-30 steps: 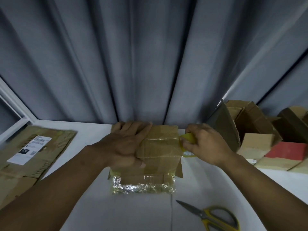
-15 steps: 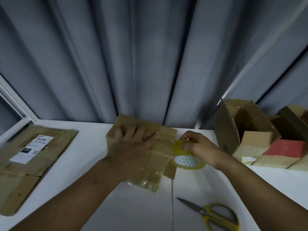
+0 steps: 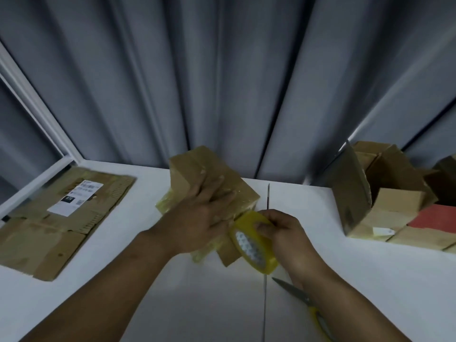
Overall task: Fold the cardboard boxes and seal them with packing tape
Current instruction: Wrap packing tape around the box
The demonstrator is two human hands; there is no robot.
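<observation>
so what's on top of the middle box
The left hand lies flat on the cardboard box, fingers spread; what is under the palm is hidden. The right hand grips the tape roll beside it.

what the view keeps back

the left grip (image 3: 197, 218) lies spread over the cardboard box (image 3: 212, 169), hiding much of its top. the box is blurred, so its seams cannot be made out. the right grip (image 3: 283, 233) curls round the tape roll (image 3: 249, 245), covering its far rim. the scissors (image 3: 293, 291) pass under the right forearm, and the bottom edge cuts off their yellow handles. the label (image 3: 75, 201) on the flattened cardboard (image 3: 49, 238) is too small to read. the right edge cuts off the stacked boxes (image 3: 394, 208).
</observation>
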